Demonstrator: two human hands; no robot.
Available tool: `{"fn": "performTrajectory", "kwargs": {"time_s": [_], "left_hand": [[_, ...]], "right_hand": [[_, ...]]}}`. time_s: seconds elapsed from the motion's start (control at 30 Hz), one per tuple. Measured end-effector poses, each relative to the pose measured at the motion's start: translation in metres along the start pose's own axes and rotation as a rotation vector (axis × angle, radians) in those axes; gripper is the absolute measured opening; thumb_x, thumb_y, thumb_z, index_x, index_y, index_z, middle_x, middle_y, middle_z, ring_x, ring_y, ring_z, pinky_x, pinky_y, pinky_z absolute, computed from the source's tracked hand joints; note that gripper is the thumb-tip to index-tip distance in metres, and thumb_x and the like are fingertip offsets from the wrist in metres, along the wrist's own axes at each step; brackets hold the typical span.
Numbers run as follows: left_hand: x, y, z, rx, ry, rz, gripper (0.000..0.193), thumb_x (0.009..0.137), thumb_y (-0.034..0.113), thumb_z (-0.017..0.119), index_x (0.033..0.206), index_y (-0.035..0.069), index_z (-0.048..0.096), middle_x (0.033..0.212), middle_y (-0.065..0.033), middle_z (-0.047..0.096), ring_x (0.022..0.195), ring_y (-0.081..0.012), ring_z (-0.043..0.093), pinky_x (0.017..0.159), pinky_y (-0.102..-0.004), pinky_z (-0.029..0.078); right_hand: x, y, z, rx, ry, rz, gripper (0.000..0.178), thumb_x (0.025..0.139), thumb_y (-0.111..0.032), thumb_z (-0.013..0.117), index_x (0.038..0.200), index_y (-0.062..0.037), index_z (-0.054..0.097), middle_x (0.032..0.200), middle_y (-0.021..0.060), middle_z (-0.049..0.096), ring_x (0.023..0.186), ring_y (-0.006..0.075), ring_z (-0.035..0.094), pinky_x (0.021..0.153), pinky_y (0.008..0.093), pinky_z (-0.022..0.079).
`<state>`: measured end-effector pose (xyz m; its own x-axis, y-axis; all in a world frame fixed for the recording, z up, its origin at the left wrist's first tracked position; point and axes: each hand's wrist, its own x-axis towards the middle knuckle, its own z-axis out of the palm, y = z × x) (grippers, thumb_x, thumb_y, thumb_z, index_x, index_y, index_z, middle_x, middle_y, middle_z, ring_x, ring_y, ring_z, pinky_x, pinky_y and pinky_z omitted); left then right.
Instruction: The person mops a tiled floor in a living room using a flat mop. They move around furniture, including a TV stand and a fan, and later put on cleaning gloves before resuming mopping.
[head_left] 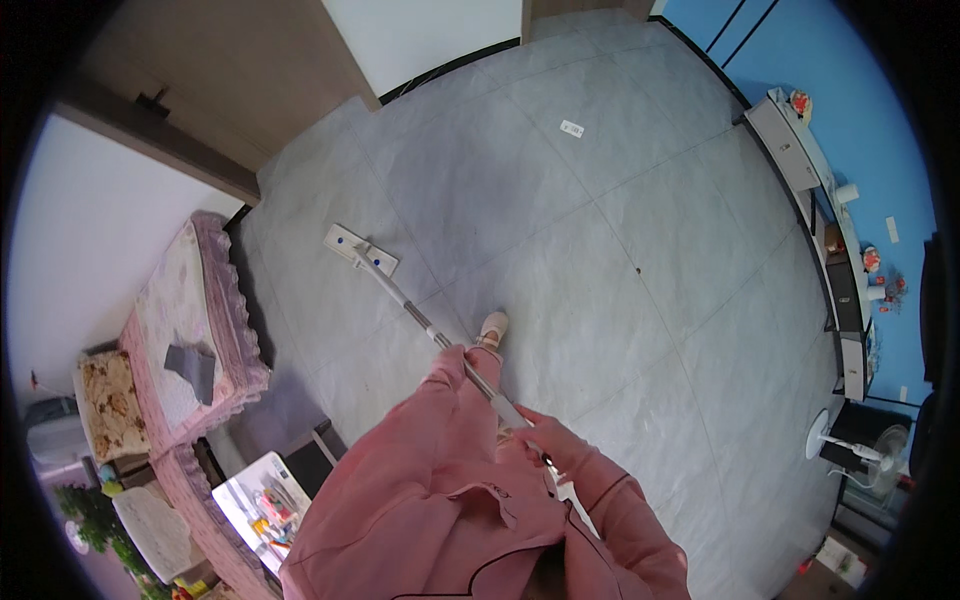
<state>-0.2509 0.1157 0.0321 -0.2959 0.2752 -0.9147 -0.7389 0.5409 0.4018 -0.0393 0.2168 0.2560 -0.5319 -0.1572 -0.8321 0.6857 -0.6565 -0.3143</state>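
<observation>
Mop head (360,250) on floor (600,250) ahead-left, sofa (190,320) far left, fan (850,450) right.

White mop head (360,251), grey tiled floor (600,250), pink sleeves (440,450), blue wall (850,90)

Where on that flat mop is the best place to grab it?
Grip the mop handle on its upper half, from above, one hand below the other, as the left hand and right hand do. The pole slants down to the flat mop head on the floor, so spaced hands steer it.
</observation>
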Motion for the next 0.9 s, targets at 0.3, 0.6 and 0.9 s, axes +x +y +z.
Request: {"fn": "performTrajectory", "kwargs": {"time_s": [0.3,0.6,0.9], "left_hand": [[0.089,0.101,0.095,1.554,-0.262,0.794,0.030,0.076,0.035,0.061,0.076,0.006,0.063,0.078,-0.0100,0.065,0.075,-0.0260,0.064,0.064,-0.0350,0.049],[-0.002,0.081,0.299,1.869,-0.989,0.965,0.026,0.074,0.032,0.066,0.079,0.006,0.060,0.073,-0.0104,0.064,0.071,-0.0277,0.064,0.064,-0.0383,0.049],[-0.032,0.000,0.310,1.491,-1.073,1.019,0.032,0.071,0.032,0.069,0.060,0.005,0.057,0.064,-0.0149,0.062,0.065,-0.0336,0.063,0.063,-0.0438,0.048]], "right_hand": [[-0.017,-0.086,-0.029,0.516,0.171,-0.003,0.057,0.088,-0.019,0.048,0.140,-0.0218,0.026,0.068,-0.0017,0.045,0.050,0.0054,0.036,0.042,0.0184,0.030],[-0.086,-0.027,0.013,1.219,0.602,-0.283,0.048,0.088,-0.019,0.047,0.134,-0.0217,0.036,0.068,0.0003,0.044,0.049,0.0076,0.038,0.042,0.0207,0.032],[-0.135,-0.052,-0.004,1.314,0.636,0.114,0.037,0.088,-0.022,0.048,0.124,-0.0120,0.044,0.067,0.0019,0.048,0.052,0.0108,0.043,0.046,0.0235,0.037]]}}
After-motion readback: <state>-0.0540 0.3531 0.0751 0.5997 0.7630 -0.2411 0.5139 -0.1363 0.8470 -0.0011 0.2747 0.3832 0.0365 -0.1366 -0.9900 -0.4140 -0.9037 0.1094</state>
